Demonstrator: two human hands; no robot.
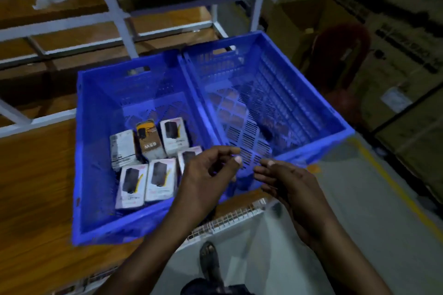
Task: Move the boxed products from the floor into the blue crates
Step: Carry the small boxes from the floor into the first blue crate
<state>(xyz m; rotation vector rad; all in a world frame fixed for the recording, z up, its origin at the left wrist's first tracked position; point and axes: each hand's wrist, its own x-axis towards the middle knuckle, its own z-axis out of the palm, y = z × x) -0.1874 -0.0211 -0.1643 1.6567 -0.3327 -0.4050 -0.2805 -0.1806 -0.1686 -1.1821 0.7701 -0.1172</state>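
in the head view we saw two blue crates side by side on a wooden surface (36, 187), touching along their long walls. the left crate (96, 151), in the middle left of the frame, held seven boxed products (133, 187) on its floor, gathered toward the near right corner: three in a far row, then a pair nearer us, with two more partly hidden behind our left hand. one of them was a brown box (149, 139) in the far row; the others were white. the right crate (299, 108), in the middle right of the frame, showed only its slotted floor. our left hand (206, 175) hovered over the near right of the left crate, fingers loosely curled and holding nothing. our right hand (285, 184) hung just beside it over the near rim of the right crate, fingers relaxed and likewise holding nothing. a sandalled foot (209, 261) showed at the bottom centre on the pale floor (347, 223).
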